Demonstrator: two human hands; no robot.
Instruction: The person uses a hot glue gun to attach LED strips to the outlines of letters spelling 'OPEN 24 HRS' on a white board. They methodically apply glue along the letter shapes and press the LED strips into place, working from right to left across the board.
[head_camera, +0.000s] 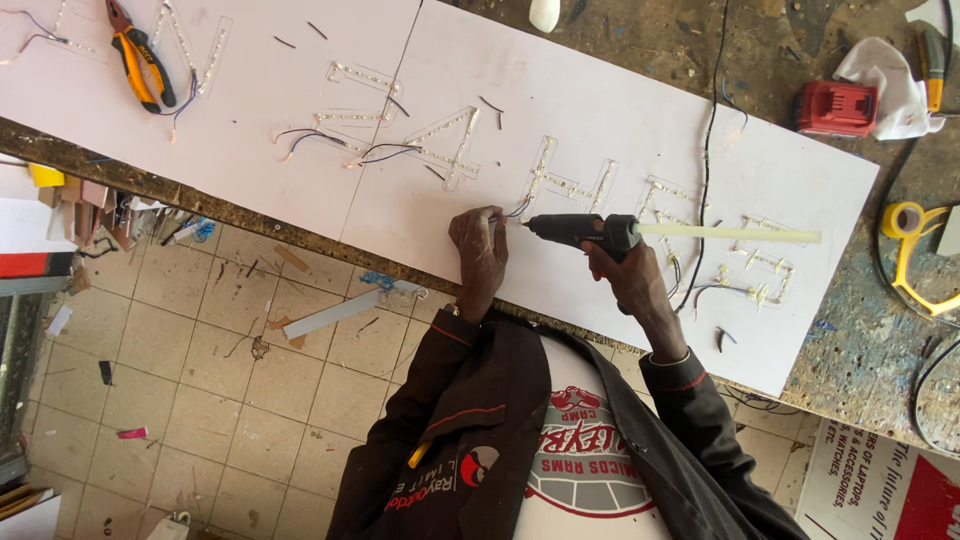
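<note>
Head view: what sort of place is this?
Probably a sign-making workshop. A white panel carries LED strips laid as characters, the right hand holds a glue gun, and pliers lie on a paint-spattered bench.

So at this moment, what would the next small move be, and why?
Probably a squeeze of the trigger to lay glue at the wire end. The right hand holds the glue gun level, its nozzle almost at the left hand, whose fingers pin thin wires against the white board beside an LED strip letter. Whether glue is already flowing cannot be seen.
</note>
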